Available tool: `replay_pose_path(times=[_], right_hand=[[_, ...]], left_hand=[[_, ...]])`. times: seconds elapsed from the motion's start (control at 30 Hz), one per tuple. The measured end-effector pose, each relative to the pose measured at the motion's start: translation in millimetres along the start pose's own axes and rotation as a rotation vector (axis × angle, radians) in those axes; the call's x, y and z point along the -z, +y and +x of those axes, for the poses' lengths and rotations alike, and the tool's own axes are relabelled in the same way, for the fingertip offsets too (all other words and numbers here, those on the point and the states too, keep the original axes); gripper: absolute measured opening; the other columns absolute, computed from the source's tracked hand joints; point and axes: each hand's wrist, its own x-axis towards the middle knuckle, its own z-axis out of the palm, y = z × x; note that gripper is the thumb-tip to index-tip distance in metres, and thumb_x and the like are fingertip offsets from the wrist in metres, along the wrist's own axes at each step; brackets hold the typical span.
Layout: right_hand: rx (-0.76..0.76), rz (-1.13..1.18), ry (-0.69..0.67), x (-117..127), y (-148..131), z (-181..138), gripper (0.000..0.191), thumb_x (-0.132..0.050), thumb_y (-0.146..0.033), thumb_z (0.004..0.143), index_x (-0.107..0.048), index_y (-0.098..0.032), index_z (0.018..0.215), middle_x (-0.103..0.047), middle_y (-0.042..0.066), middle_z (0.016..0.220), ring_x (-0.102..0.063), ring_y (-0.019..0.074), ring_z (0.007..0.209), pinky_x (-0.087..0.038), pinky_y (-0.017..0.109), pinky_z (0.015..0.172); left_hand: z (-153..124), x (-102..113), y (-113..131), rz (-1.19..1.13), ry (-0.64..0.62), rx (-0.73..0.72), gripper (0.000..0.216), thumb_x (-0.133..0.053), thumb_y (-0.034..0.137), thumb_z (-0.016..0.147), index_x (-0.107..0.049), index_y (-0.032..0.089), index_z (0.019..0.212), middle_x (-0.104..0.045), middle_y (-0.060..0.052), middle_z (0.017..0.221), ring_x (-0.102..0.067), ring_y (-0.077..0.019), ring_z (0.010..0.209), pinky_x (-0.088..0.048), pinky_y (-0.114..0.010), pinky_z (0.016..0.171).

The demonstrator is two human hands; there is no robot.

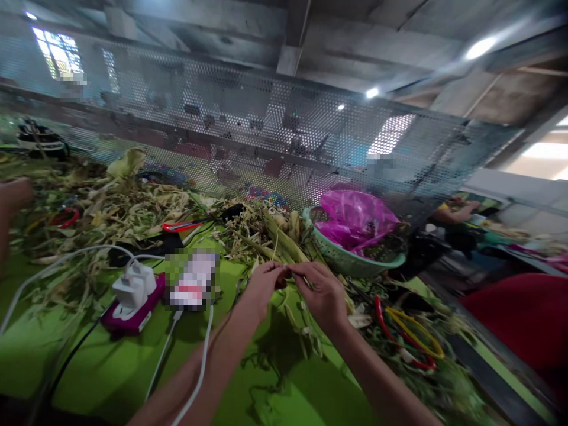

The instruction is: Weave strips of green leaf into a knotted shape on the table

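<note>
My left hand [262, 289] and my right hand [323, 296] meet over the green tabletop [248, 378], fingertips pinched close together. Whatever lies between the fingers is too small and blurred to name. Just beyond them is a heap of dried stalks and husk-like leaves [284, 234]. Withered leafy strands [306, 340] show below my right hand. To the left of my left hand lies a phone [194, 281] with its screen lit and a white cable plugged in.
A purple power strip [133, 316] holds white chargers [134, 287]. Dried leaves [119, 204] cover the back left, near a red-handled tool [181, 226]. A green basket [344, 263] contains a pink plastic bag [355, 219]. Red and yellow loops [415, 331] lie right. Perforated mesh [248, 124] stands behind; other people's arms show at both sides.
</note>
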Motion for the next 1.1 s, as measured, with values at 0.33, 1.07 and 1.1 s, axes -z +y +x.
replay_pose_path(times=[0.33, 1.07, 1.1], right_hand=[[-0.060, 0.085, 0.011, 3.5, -5.2, 5.9, 0.016, -0.057, -0.020, 0.085, -0.072, -0.023, 0.089, -0.071, 0.004, 0.086, -0.067, 0.0186, 0.081, -0.053, 0.030, 0.074], [-0.651, 0.604, -0.063, -1.3, 0.0, 14.1, 0.031, -0.075, -0.043, 0.067, -0.071, -0.016, 0.081, -0.070, 0.004, 0.073, -0.061, 0.0168, 0.067, -0.048, 0.029, 0.066], [-0.622, 0.562, -0.064, -1.0, 0.1, 13.9, 0.029, -0.074, -0.042, 0.068, -0.071, -0.016, 0.080, -0.070, 0.004, 0.073, -0.062, 0.0171, 0.067, -0.048, 0.029, 0.066]], left_hand=[[0.5, 1.2, 4.2, 0.030, -0.031, 0.048, 0.018, -0.068, 0.031, 0.068, -0.059, 0.016, 0.064, -0.055, -0.001, 0.067, -0.045, -0.0092, 0.058, -0.038, -0.024, 0.061], [4.1, 0.3, 2.5, 0.303, 0.047, -0.269, 0.009, -0.064, 0.024, 0.072, -0.063, 0.015, 0.070, -0.062, -0.001, 0.068, -0.052, -0.0124, 0.066, -0.041, -0.024, 0.067], [4.2, 1.0, 2.0, 0.312, 0.051, -0.263, 0.010, -0.063, 0.025, 0.072, -0.063, 0.015, 0.070, -0.061, -0.001, 0.067, -0.052, -0.0122, 0.065, -0.041, -0.024, 0.067]])
